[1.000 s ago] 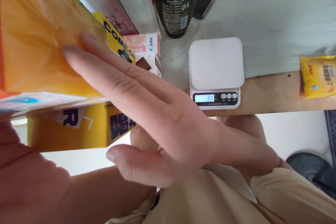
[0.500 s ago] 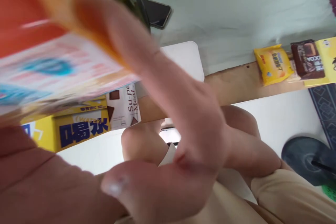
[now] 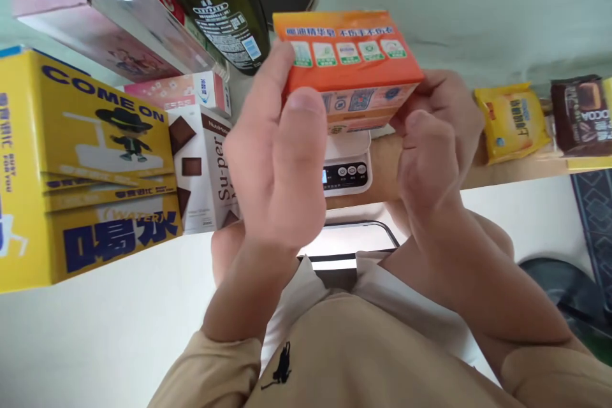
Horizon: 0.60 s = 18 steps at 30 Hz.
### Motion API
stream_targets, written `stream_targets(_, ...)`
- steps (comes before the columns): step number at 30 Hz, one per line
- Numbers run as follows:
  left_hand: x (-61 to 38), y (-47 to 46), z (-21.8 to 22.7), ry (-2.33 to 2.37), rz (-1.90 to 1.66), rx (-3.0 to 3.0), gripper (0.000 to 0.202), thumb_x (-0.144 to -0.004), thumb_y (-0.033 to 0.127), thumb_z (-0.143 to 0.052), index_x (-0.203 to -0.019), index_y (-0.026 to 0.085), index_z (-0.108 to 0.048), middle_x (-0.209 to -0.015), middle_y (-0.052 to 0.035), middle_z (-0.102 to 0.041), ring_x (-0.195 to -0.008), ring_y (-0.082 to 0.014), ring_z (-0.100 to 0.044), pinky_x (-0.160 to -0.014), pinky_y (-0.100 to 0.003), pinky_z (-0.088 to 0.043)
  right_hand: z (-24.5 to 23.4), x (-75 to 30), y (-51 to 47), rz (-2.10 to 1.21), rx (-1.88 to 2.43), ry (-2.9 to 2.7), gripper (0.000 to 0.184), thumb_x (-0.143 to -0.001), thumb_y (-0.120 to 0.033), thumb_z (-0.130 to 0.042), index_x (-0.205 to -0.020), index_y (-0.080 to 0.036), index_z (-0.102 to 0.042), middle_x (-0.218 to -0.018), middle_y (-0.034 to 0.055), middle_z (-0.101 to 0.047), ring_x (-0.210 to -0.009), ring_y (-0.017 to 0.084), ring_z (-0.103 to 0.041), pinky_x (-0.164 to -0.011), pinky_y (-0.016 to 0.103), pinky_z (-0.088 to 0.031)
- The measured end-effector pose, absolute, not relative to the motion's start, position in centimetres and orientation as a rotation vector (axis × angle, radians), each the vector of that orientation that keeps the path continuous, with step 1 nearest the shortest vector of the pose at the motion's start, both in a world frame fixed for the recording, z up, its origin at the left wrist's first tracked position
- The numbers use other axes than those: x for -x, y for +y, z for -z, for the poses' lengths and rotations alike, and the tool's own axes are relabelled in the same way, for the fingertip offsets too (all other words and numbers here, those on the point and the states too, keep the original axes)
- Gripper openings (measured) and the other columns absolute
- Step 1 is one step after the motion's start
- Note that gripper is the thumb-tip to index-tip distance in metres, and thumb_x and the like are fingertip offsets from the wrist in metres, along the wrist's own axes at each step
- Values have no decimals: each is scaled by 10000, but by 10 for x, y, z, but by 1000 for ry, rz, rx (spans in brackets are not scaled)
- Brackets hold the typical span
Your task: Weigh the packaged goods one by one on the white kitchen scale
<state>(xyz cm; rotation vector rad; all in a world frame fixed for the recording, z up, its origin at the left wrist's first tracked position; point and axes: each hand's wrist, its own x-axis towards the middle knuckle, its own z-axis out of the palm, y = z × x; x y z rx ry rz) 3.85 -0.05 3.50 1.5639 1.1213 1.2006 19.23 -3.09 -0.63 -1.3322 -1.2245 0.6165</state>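
Note:
An orange soap box [image 3: 354, 70] with Chinese print and small green icons is held up between my two hands, tilted so its top and front show. My left hand [image 3: 282, 159] grips its left end, thumb against the front. At the right end, the curled fingers of my right hand [image 3: 435, 134] close on the box's edge; some fingertips are hidden behind it. Just below the box is a white kitchen scale [image 3: 349, 175] with a lit display, its platform partly covered by the box and my left hand.
Yellow boxes [image 3: 109, 217], a white Su-per Meal box [image 3: 201, 172] and a pink box [image 3: 176, 92] stand left. Behind them are a clear bottle [image 3: 129, 0], a green bottle [image 3: 215, 6] and a phone [image 3: 282, 0]. A yellow snack packet [image 3: 511, 121] and brown packet [image 3: 581, 116] lie right.
The orange soap box has moved from close up at the left to the middle, above the scale. My right hand has drawn back to the box's right end, and my view has shifted left.

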Motion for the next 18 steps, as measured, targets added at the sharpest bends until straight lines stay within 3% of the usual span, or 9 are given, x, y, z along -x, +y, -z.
stream_targets(2, -37, 6, -22, 1115, -1241, -1556, 583, -928, 748, -453, -1252, 317, -674, -1299, 18, -710, -1241, -262, -688, -1028, -451, -611, 12, -197, -30, -571, 1458, -1260, 277, -914, -260, -291, -1121, -278, -473, -1085, 37, -707, -1084, 170, -719, -828, 342, -620)
stream_targets(4, -31, 12, -12, 1194, -1233, -1541, 679, -868, 842, -406, -1229, 335, -677, -1298, 3, -712, -1231, -288, -687, -1012, -464, -592, 13, -197, -31, -550, 1537, -1311, 260, -925, -269, -267, -1098, -268, -462, -1061, 44, -710, -1068, 173, -722, -791, 334, -610)
stream_targets(8, -17, 18, 0, 1263, -1200, -1542, 651, -909, 809, -320, -1231, 363, -668, -1317, 10, -704, -1260, -287, -668, -1038, -472, -556, 12, -193, -28, -565, 1535, -1313, 226, -919, -284, -303, -1048, -244, -485, -1040, 53, -721, -1010, 161, -722, -752, 299, -595)
stream_targets(12, -12, 15, 9, 1243, -1171, -1550, 676, -953, 760, -242, -1255, 304, -640, -1307, -17, -708, -1281, -284, -657, -987, -437, -574, 15, -192, -24, -533, 1543, -1239, 241, -868, -273, -343, -969, -216, -555, -1004, 58, -730, -813, 128, -688, -677, 281, -569)
stream_targets(18, -14, 14, 15, 1055, -1371, -1495, 482, -988, 639, -408, -1175, 293, -687, -1216, 11, -736, -1212, -263, -692, -993, -430, -585, 22, -198, -20, -401, 1332, -1187, 236, -814, -221, -480, -832, -158, -706, -729, -10, -701, -690, 99, -679, -598, 227, -534)
